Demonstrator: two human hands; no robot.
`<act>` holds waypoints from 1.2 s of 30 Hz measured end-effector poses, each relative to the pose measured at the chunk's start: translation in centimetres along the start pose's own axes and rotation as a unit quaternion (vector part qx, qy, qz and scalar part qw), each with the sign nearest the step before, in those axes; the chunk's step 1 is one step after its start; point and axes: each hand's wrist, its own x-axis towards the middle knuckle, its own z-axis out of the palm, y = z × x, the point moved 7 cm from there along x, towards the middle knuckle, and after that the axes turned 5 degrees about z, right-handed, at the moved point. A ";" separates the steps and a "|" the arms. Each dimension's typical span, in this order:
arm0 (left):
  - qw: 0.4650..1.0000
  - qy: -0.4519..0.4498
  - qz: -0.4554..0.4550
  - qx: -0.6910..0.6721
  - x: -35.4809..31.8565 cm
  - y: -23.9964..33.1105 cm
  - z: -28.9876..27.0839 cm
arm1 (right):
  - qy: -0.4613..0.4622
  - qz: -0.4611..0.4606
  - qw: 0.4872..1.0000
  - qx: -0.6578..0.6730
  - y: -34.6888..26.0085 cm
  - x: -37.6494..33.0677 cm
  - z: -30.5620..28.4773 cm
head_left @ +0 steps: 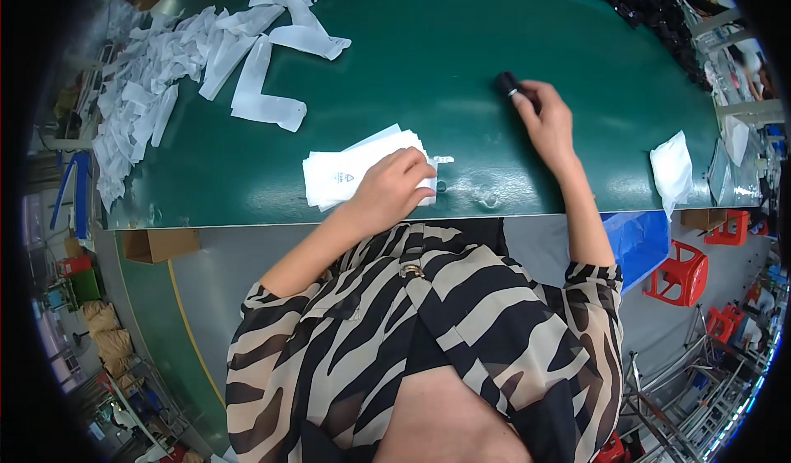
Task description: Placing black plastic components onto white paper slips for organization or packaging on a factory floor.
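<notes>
Near the front edge of the green table lies a fanned stack of flat white bags (336,175) with small dark printing. My left hand (394,184) rests on its right part, fingers curled over the right edge of the stack. A small white tab (443,160) sticks out beyond those fingers. Farther off and to the right, my right hand (545,121) holds a short black cylindrical piece (506,83) between thumb and fingers, just above the table. A pale band shows at its near end; its exact kind I cannot make out.
Loose white wrappers (165,63) pile up at the far left, with a bent white strip (262,100) nearer. Black parts (638,6) heap at the far right. A white bag (672,169) lies at the right edge, above a blue bin (638,245). A red stool (680,273) stands beyond.
</notes>
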 end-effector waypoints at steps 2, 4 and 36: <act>0.999 -0.009 -0.018 0.028 -0.7 -0.6 1.1 | -0.152 0.120 0.966 0.169 -1.6 -2.7 2.0; 1.000 0.018 -0.013 0.018 -0.8 -0.8 1.2 | -0.227 0.178 0.915 0.282 -4.0 -5.5 2.9; 0.842 0.262 -0.153 -0.446 1.3 -6.2 -10.2 | -0.004 -0.113 0.958 0.262 -11.3 -6.0 1.7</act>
